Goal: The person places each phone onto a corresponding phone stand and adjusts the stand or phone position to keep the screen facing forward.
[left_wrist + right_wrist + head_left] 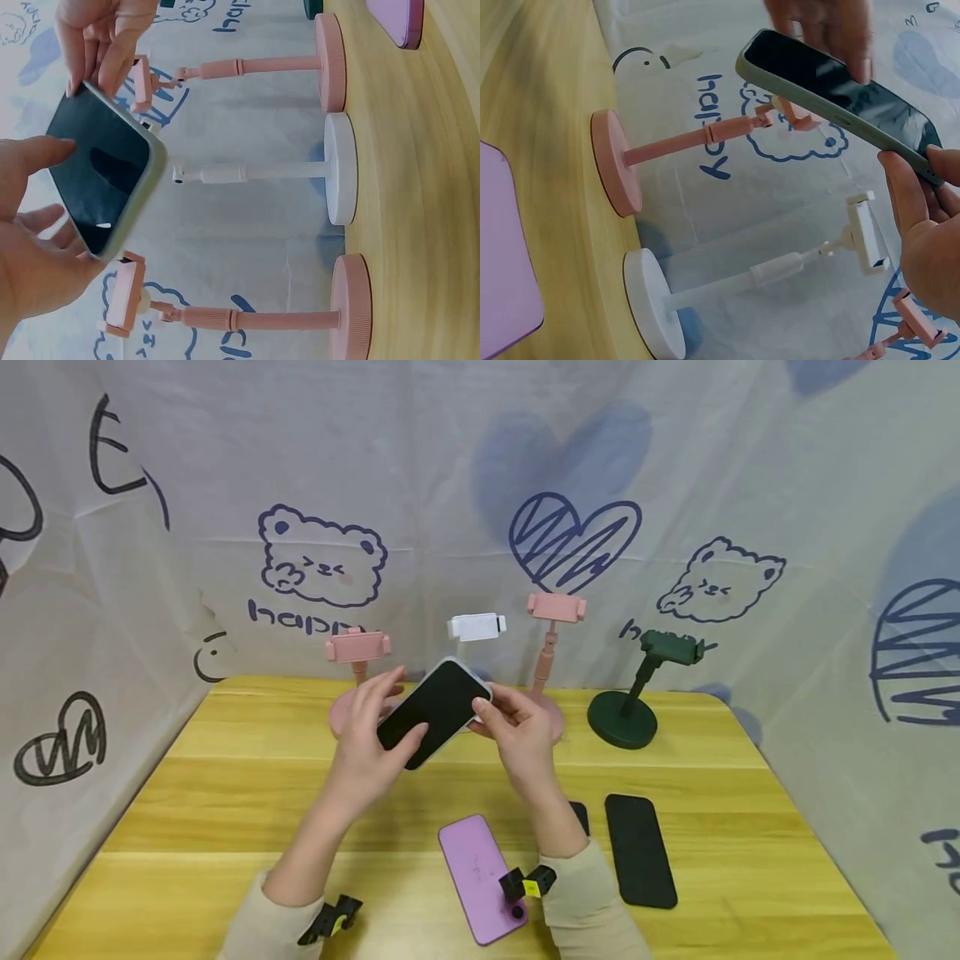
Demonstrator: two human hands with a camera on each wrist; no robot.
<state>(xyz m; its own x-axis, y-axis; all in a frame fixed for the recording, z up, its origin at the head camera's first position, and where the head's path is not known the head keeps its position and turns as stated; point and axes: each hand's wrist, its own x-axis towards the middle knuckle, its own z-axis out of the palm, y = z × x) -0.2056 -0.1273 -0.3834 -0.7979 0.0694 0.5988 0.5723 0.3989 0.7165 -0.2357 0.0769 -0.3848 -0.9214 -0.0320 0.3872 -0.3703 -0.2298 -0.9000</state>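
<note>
My left grip [365, 747] pinches the pale-edged phone [444, 695], thumb over its dark screen and fingers at its edge; my right grip [525, 727] nips a corner at the other end between thumb and forefinger. I take this two-ended hold as a way to steady the phone and govern its tilt, since either end alone might swing. The phone is up off the worktop [225, 793], slanted, screen towards me (the head camera catches it well), before the white stand [477, 627]. That stand sits between the left pink stand [358, 647] and the right pink stand [557, 607], with the green stand [628, 722] farther right; ranged along the back, they seem spaced so each clamp head can be reached. Nearer me lie the purple phone [472, 860] and the black phone [641, 852], flat and apart, I suppose so fingers can get round either. A dark thing [581, 817] peeks out beside my right forearm; I can't tell what it is.
</note>
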